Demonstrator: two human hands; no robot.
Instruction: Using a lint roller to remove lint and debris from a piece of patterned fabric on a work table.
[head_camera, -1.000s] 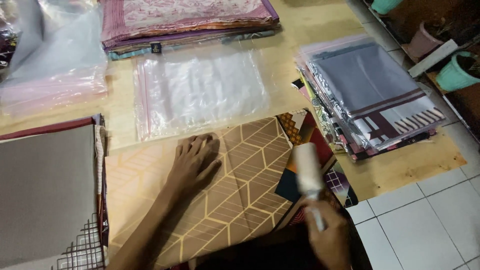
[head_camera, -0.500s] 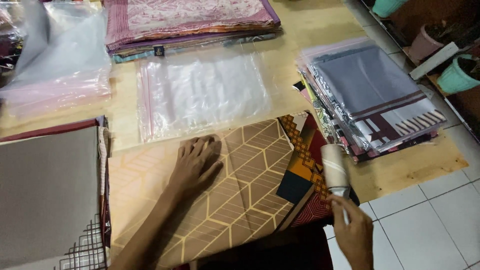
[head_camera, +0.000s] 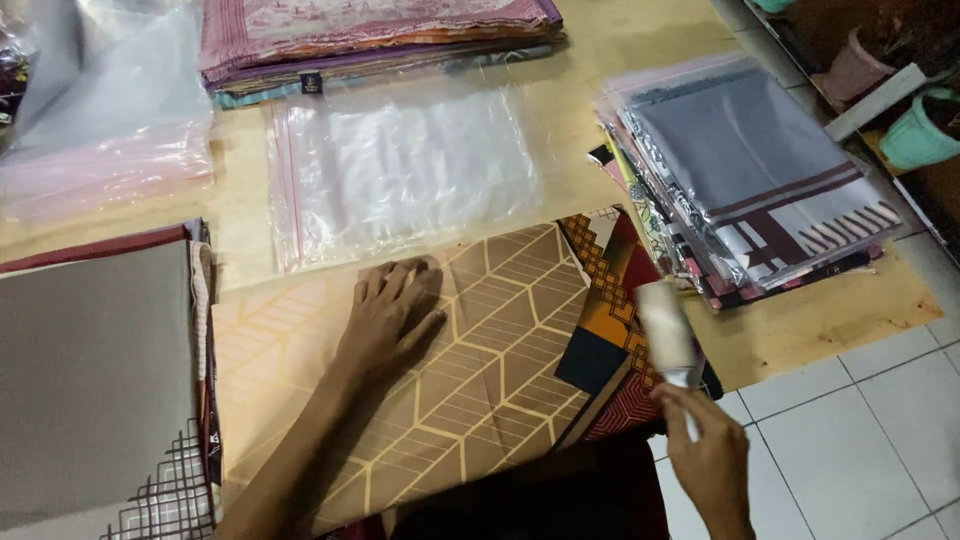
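Observation:
My left hand (head_camera: 392, 312) lies flat, fingers spread, on a folded brown cloth with a cream geometric line pattern (head_camera: 480, 380) laid on a wooden board. Its right edge shows orange, dark blue and red patches. My right hand (head_camera: 708, 455) grips the handle of a white lint roller (head_camera: 668, 333), whose roll rests over that right edge of the cloth. An empty clear zip bag (head_camera: 400, 170) lies flat just beyond the cloth.
A stack of bagged folded cloths (head_camera: 750, 180) sits at the right. Folded pink and purple cloths (head_camera: 370, 35) lie at the back, loose plastic bags (head_camera: 100, 130) at the back left. A grey folded cloth pile (head_camera: 95, 380) is at the left. White floor tiles (head_camera: 860, 440) are at lower right.
My right hand has carried the lint roller rightwards, from over the patterned cloth to its right edge. My left hand has stayed pressed on the cloth.

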